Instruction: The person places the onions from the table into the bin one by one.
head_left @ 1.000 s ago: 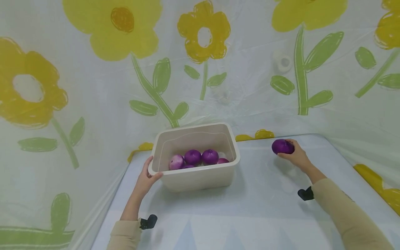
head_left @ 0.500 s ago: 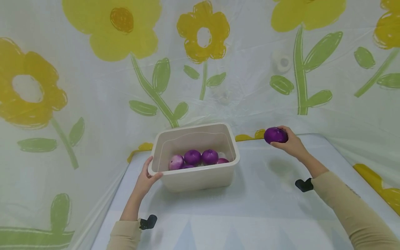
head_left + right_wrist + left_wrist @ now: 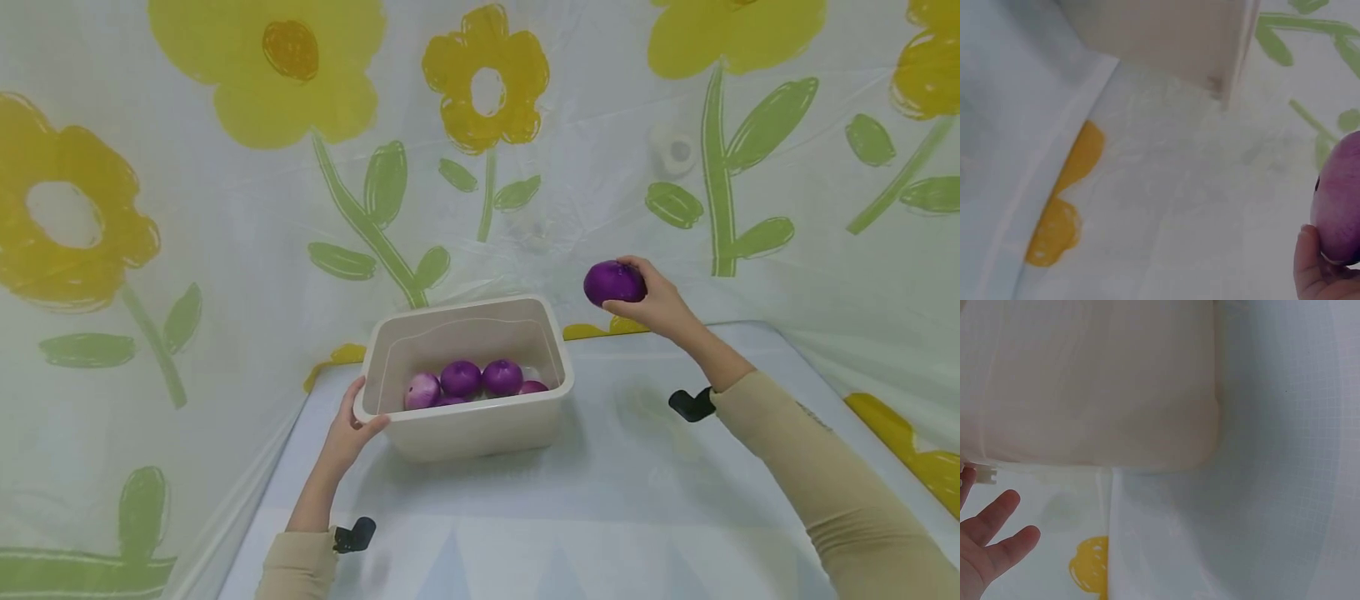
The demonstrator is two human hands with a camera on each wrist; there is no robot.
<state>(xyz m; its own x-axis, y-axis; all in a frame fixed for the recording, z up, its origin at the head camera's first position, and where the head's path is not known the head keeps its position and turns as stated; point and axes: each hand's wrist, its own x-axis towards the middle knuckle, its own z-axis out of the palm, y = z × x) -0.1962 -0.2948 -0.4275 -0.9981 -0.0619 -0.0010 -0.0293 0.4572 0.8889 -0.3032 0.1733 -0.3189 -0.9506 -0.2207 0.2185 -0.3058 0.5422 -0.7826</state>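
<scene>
My right hand (image 3: 662,307) grips a purple red onion (image 3: 611,284) and holds it in the air, up and to the right of a beige plastic bin (image 3: 472,436). In the right wrist view, fingertips press against the side of this red onion (image 3: 1339,199). At the bin's near left corner, my left hand (image 3: 345,437) holds the rim, thumb over the front edge. Several red onions (image 3: 461,378) lie inside, partly hidden by the front wall. From the left wrist, the hand (image 3: 988,544) shows spread fingers beside the bin's wall (image 3: 1104,387).
The bin stands near the back edge of a table (image 3: 615,467) with a pale cloth. Behind it hangs a white curtain (image 3: 570,183) printed with yellow flowers and green leaves. Black wrist mounts (image 3: 354,535) stick out beside the sleeves.
My right hand has lifted the red onion off the table area and carried it up and left toward the bin. The left hand and bin have stayed in place.
</scene>
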